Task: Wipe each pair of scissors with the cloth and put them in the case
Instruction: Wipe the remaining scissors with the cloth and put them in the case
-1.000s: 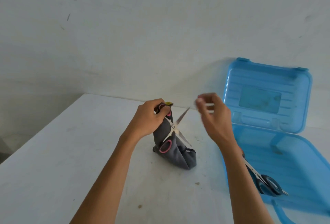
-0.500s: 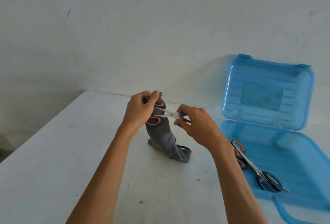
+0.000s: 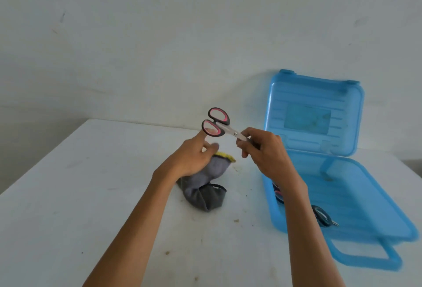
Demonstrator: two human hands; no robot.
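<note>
Scissors point(image 3: 219, 124) held above stained white table point(image 3: 68, 195), bare wall point(image 3: 159, 35) behind.

A white desk point(image 3: 68, 206), scuffed and flecked with brown specks, stands against a plain pale wall point(image 3: 159, 35) with a few faint marks. Soft, even light; darker shadow at the far left.

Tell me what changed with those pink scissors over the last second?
The right hand took the pink-handled scissors by the blades, closed them and lifted them clear of the grey cloth. The left hand let go of the handles but keeps the cloth. The blue case stayed open.
</note>
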